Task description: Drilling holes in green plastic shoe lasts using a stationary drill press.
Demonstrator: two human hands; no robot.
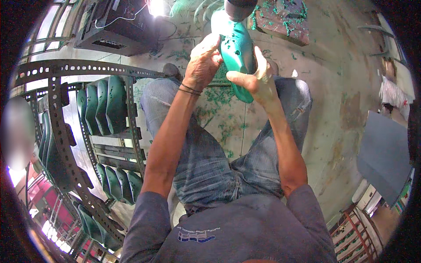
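A dark grey shirt (250,228) fills the lower edge, closest to the lens, with the seated person's jeans (206,149) beyond it.

The green foot-shaped piece (237,48) is out in front, above the gap between the knees. It is held lengthwise, its far end brightly lit and right by a dark round machine part (240,9); whether the two touch, I cannot tell. Dark spots mark its upper face, and whether they are holes or loose bits is unclear.

The left hand (204,61) has its fingers clamped on the piece's left side. The right hand (259,81) grips it from the right, thumb across the near half and fingers along the far edge.

Work on this piece looks under way rather than finished, since it is in both hands close to the machine part. How much of it is done does not show.

Just beyond the piece, to the right, is a reddish-brown block (280,24) strewn with green scraps; more scraps lie on the floor (333,101). At left stands a metal rack (55,90) with rows of similar green pieces (116,105); whether those are done or waiting cannot be told. Farther out are a dark box (116,30) beside a bright lamp (156,8), and a grey panel (383,149) at far right.
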